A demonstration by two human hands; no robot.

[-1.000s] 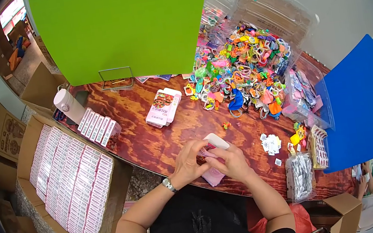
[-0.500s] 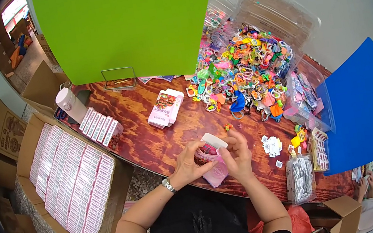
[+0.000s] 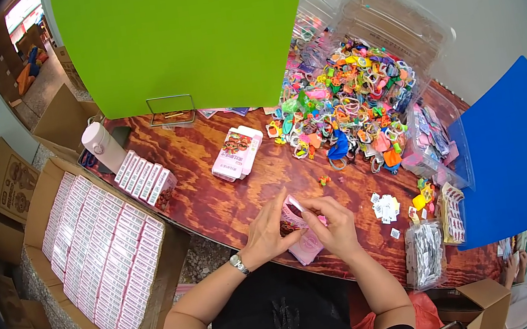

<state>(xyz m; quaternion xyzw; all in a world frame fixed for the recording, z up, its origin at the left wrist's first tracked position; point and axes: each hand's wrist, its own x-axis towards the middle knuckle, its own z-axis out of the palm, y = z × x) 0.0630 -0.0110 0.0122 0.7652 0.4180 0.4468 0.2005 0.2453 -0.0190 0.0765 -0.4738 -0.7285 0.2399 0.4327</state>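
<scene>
Tilted upright now — pink box [image 3: 300, 226] pinched by both hands [image 3: 300, 230].

Bright even daylight, warped dark rim

both forearms angle inward, left hand [image 3: 265, 233] and right hand [image 3: 334, 225] meeting, fingers curled.

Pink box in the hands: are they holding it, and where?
Yes. Both hands grip the small pink box at its top end, the left hand on its left side, the right hand on its right.
</scene>
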